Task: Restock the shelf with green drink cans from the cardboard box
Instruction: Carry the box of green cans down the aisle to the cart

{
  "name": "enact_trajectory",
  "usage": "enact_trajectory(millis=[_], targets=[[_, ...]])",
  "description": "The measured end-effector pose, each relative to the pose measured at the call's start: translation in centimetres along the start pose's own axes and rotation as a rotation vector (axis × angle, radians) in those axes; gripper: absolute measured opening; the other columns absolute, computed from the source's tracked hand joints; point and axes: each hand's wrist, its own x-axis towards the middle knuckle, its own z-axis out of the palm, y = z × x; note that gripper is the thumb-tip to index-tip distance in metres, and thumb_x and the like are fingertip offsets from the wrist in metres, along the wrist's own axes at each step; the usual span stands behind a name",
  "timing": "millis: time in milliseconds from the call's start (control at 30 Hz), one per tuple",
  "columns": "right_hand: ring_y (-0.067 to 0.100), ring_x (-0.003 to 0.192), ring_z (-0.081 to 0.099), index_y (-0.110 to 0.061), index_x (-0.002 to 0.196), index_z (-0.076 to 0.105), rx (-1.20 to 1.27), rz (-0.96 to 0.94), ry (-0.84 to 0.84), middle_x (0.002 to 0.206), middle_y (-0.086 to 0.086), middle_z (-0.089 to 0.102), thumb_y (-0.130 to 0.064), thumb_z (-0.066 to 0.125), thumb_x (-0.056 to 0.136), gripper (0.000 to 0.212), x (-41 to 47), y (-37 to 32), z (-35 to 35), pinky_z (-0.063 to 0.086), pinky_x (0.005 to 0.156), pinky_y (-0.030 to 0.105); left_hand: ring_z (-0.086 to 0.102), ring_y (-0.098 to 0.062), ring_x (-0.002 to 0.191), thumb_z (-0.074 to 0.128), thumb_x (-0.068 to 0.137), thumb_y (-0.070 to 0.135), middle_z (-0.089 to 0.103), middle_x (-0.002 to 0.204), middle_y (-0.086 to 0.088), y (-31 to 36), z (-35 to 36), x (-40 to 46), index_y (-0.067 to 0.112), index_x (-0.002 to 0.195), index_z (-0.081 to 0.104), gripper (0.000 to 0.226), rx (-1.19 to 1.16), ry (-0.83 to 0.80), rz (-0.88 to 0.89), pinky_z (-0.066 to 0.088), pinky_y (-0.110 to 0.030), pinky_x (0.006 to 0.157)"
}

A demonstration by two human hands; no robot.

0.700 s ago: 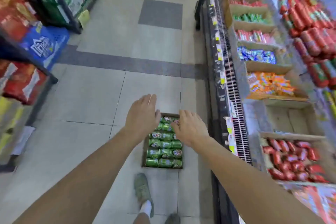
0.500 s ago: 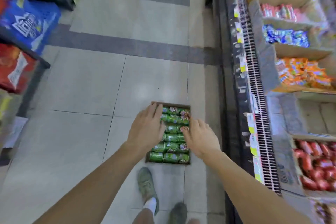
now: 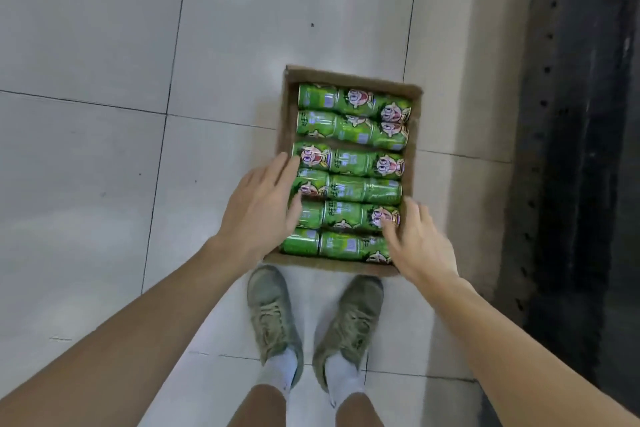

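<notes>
Two bare hands now hover right over the cardboard box (image 3: pixel 349 78) on the pale tiled floor (image 3: pixel 104 149), where a moment ago they were reaching down from standing height with the snack shelves still in sight; the person has bent low, so the view looks straight down and the picking of cans seems about to begin. Inside the box, the green drink cans (image 3: pixel 349 180) lie on their sides in six rows, apparently a full load, none yet taken. The left hand (image 3: pixel 259 208) spreads over the box's left edge, fingers straight and relaxed, fingertips on or just above the left-hand cans (motion blur makes contact hard to judge). The right hand (image 3: pixel 420 246) sits at the near right corner, fingers loosely extended toward a can in the second row from the person, holding nothing. Two worn grey shoes (image 3: pixel 273 315) stand just behind the box. The dark base of the shelf (image 3: pixel 571 149) runs along the right.
</notes>
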Motion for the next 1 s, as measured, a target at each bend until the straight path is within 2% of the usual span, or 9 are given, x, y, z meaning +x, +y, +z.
enact_trajectory(millis=[200, 400, 500, 600, 700, 833, 900, 967, 1000], targets=[[0.035, 0.126, 0.043, -0.008, 0.143, 0.036, -0.013, -0.03, 0.11, 0.139, 0.015, 0.045, -0.04, 0.052, 0.097, 0.058, 6.1, 4.4, 7.3, 0.04, 0.102, 0.046, 0.057, -0.039, 0.104, 0.046, 0.086, 0.023, 0.053, 0.127, -0.02, -4.5, 9.8, 1.9, 0.0, 0.135, 0.046, 0.054, 0.081, -0.068, -0.086, 0.051, -0.046, 0.084], [0.036, 0.139, 0.03, -0.007, 0.153, 0.019, -0.013, -0.011, 0.237, 0.156, 0.017, 0.026, -0.038, 0.053, 0.096, 0.073, 11.1, 6.8, 9.3, 0.029, 0.114, 0.046, 0.048, -0.041, 0.123, 0.056, 0.089, 0.018, 0.038, 0.148, -0.021, -6.9, 14.1, 4.2, 0.003, 0.149, 0.029, 0.067, 0.032, -0.005, -0.207, 0.046, -0.049, 0.094], [0.038, 0.139, 0.03, -0.006, 0.156, 0.007, -0.012, -0.027, 0.243, 0.159, 0.017, 0.021, -0.039, 0.05, 0.098, 0.08, 12.8, 7.1, 9.7, 0.028, 0.114, 0.047, 0.056, -0.041, 0.108, 0.052, 0.093, 0.022, 0.034, 0.15, -0.015, -6.9, 15.4, 5.1, 0.008, 0.154, 0.014, 0.073, -0.019, -0.014, -0.252, 0.048, -0.048, 0.08], [0.039, 0.133, 0.037, -0.008, 0.157, -0.002, 0.004, -0.04, 0.234, 0.158, 0.015, 0.023, -0.038, 0.049, 0.1, 0.082, 13.9, 7.0, 9.9, 0.035, 0.107, 0.049, 0.058, -0.04, 0.081, 0.051, 0.094, 0.02, 0.042, 0.138, -0.014, -6.9, 16.4, 5.7, 0.011, 0.156, 0.004, 0.078, -0.036, 0.011, -0.306, 0.043, -0.043, 0.064], [0.041, 0.121, 0.048, -0.013, 0.157, -0.007, 0.015, -0.055, 0.242, 0.159, 0.011, 0.024, -0.036, 0.047, 0.1, 0.082, 14.6, 6.8, 10.0, 0.045, 0.092, 0.05, 0.055, -0.04, 0.078, 0.049, 0.093, 0.013, 0.049, 0.125, -0.014, -7.3, 16.9, 6.1, 0.015, 0.156, -0.002, 0.081, -0.062, 0.016, -0.385, 0.041, -0.044, 0.066], [0.047, 0.105, 0.056, -0.02, 0.157, -0.01, 0.051, -0.087, 0.241, 0.157, 0.011, 0.03, -0.027, 0.049, 0.1, 0.082, 16.0, 7.2, 9.7, 0.046, 0.085, 0.05, 0.048, -0.028, 0.064, 0.052, 0.095, 0.01, 0.051, 0.076, -0.004, -7.7, 17.1, 6.4, 0.027, 0.154, -0.011, 0.089, -0.149, -0.008, -0.449, 0.04, -0.039, 0.065], [0.047, 0.106, 0.056, -0.023, 0.156, -0.015, 0.121, 0.002, 0.235, 0.148, 0.016, 0.044, -0.023, 0.053, 0.099, 0.088, 16.8, 7.4, 9.3, 0.044, 0.091, 0.052, 0.045, -0.022, 0.055, 0.055, 0.095, 0.013, 0.045, 0.061, 0.0, -7.9, 17.0, 6.6, 0.03, 0.153, -0.013, 0.091, -0.172, -0.014, -0.471, 0.038, -0.036, 0.063], [0.043, 0.089, 0.056, -0.025, 0.154, -0.019, 0.16, 0.072, 0.223, 0.103, 0.02, 0.062, -0.018, 0.055, 0.097, 0.094, 17.0, 7.2, 9.3, 0.046, 0.083, 0.05, 0.043, -0.017, 0.052, 0.056, 0.096, 0.014, 0.044, 0.056, -0.001, -7.8, 16.9, 6.7, 0.031, 0.153, -0.013, 0.091, -0.181, -0.016, -0.492, 0.037, -0.035, 0.061], [0.039, 0.08, 0.052, -0.024, 0.154, -0.02, 0.155, 0.091, 0.211, 0.079, 0.013, 0.057, -0.015, 0.056, 0.097, 0.095, 16.9, 7.1, 9.4, 0.045, 0.076, 0.047, 0.042, -0.018, 0.051, 0.056, 0.096, 0.015, 0.044, 0.056, -0.002, -7.6, 16.9, 6.8, 0.031, 0.154, -0.012, 0.091, -0.18, -0.017, -0.5, 0.037, -0.036, 0.061]])
